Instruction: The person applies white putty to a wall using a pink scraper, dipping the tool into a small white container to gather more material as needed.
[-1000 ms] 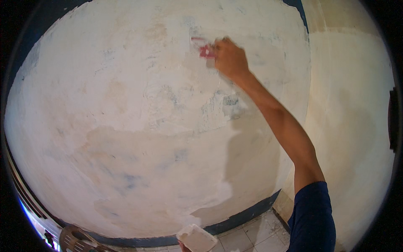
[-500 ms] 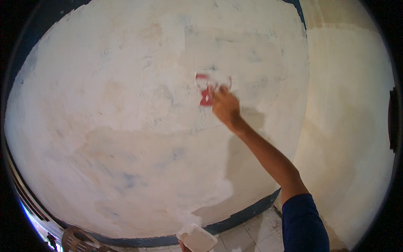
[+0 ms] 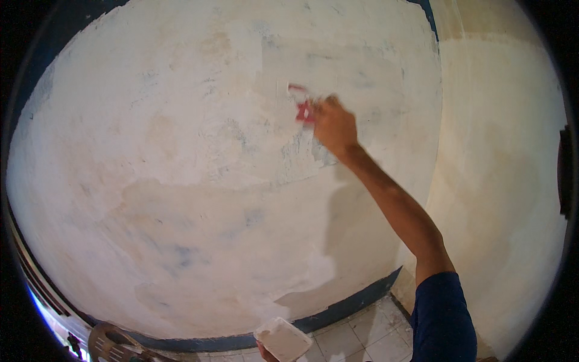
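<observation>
My right hand [image 3: 335,125] is closed round a red putty knife [image 3: 306,112], held up against the upper middle of the wall [image 3: 181,139]. The blade is blurred and coated with whitish filler, with a bit of red showing at its left end. The wall's surface is white and patchy, with bluish-grey and tan spots. Low down at the bottom edge, my left hand [image 3: 266,353] grips a white plastic tub [image 3: 283,339] by its left side. Pale filler lies inside the tub. Most of the left hand is cut off by the frame.
A cream side wall [image 3: 488,151] meets the patched wall at a corner on the right. A dark blue band [image 3: 356,303] runs along the wall's foot, above a tiled floor [image 3: 344,341]. At the lower left stands a brown chair [image 3: 105,342].
My right hand and the putty knife have moved up and slightly right along the wall. Below them, a dark grey-blue patch now shows. The left hand and tub stay nearly in place.
</observation>
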The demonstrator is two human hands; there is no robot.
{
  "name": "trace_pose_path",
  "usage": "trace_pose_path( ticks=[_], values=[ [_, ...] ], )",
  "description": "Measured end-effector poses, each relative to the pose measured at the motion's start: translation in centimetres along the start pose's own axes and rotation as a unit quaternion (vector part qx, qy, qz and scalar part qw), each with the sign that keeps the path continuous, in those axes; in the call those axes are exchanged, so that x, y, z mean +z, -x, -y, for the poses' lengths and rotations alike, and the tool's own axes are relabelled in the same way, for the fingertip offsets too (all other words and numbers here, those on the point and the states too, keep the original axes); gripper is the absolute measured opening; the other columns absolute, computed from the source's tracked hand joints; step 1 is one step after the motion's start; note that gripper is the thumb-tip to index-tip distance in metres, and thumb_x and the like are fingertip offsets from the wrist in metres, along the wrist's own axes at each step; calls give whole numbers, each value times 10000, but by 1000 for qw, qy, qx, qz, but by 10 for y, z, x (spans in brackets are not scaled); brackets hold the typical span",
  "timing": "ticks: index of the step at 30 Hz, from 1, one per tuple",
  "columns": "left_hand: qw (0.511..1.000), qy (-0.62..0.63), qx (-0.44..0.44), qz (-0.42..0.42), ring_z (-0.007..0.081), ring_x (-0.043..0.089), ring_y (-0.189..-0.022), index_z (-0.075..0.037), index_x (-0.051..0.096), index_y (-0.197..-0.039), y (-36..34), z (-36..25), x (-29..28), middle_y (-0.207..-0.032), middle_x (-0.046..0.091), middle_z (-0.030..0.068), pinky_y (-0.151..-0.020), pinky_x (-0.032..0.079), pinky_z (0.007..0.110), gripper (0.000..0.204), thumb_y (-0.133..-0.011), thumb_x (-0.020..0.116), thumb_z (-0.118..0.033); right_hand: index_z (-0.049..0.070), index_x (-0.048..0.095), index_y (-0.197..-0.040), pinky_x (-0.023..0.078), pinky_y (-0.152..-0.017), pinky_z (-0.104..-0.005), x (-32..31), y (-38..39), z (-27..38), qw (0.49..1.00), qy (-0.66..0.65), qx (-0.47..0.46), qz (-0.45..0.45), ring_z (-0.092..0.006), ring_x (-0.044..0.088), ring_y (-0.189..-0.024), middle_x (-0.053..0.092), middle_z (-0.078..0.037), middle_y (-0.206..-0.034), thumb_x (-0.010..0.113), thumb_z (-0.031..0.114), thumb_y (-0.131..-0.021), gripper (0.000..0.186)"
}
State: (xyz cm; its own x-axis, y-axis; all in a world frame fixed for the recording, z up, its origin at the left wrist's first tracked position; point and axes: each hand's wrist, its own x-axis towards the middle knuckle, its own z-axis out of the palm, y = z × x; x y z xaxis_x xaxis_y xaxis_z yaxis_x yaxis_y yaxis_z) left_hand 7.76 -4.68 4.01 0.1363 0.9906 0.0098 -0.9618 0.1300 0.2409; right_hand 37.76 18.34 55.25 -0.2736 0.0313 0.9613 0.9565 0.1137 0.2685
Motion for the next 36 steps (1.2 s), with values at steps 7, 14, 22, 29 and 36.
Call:
trace_pose_path(
  ticks=[7,14,22,29,36],
  values=[
    [1000,6,-2,7,343,493,-1240,-207,473,-1363,-1,-1,-2,-1376,499,89,-998,414,587,643,-898,435,-650,59,698,-1085,537,-619,-310,0,110,50,986,-82,-135,47,-208,599,-889,619,-28,-852,660,51,-641,446],
    [999,11,-19,30,344,488,-1247,-211,474,-1363,-5,3,-6,-1381,496,86,-1002,409,589,649,-894,433,-658,52,673,-1118,537,-594,-344,21,74,-7,999,-6,-18,-30,-268,604,-885,631,-76,-866,624,21,-707,415],
    [996,25,-27,81,345,481,-1254,-216,475,-1364,-7,-2,-12,-1386,492,84,-1006,403,592,655,-890,432,-667,88,693,-1095,546,-641,-313,-16,152,37,978,-123,-68,154,-230,601,-854,613,-33,-831,637,41,-667,434],
    [999,21,-21,-18,350,489,-1239,-243,497,-1334,-4,2,-20,-1367,506,78,-976,415,614,611,-887,454,-656,94,708,-1044,540,-634,-329,-28,10,-33,999,-11,25,-29,-242,581,-869,611,-38,-929,685,22,-671,381],
    [996,38,-24,-74,350,491,-1238,-232,516,-1321,4,4,-12,-1359,515,70,-972,415,623,594,-893,459,-640,84,692,-1100,548,-632,-334,-1,129,44,988,-75,-120,57,-234,627,-882,652,-44,-898,662,54,-653,450]
  ],
)
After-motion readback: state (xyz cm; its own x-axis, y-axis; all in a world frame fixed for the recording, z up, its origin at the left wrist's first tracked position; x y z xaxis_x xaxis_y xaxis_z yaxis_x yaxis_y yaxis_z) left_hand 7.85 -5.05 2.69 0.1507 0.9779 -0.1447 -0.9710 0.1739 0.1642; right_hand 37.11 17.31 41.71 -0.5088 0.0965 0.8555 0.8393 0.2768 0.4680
